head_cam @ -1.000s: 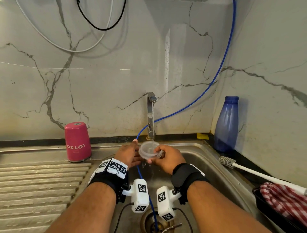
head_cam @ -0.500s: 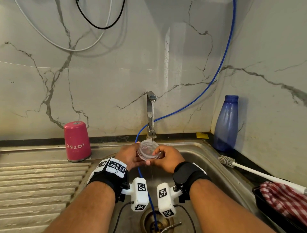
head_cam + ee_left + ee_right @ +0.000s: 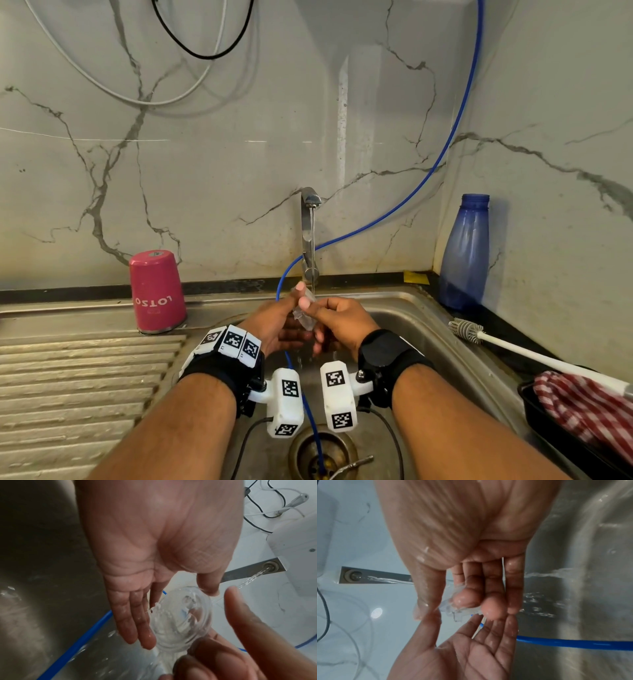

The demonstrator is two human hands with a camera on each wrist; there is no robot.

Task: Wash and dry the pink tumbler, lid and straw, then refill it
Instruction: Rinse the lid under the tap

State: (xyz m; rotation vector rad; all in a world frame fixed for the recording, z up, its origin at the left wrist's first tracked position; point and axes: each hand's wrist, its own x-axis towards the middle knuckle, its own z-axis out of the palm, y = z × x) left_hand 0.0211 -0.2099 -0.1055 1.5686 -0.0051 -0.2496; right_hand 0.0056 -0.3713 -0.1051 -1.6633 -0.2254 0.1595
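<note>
Clear lid (image 3: 304, 310) rinsed under the tap (image 3: 309, 236).

Both hands hold it on edge over the sink (image 3: 428, 335): left hand (image 3: 274, 325) with straight fingers against one face, right hand (image 3: 337, 317) pinching it between thumb and curled fingertips. The tumbler (image 3: 157, 291) stands upturned on the drainboard.
</note>
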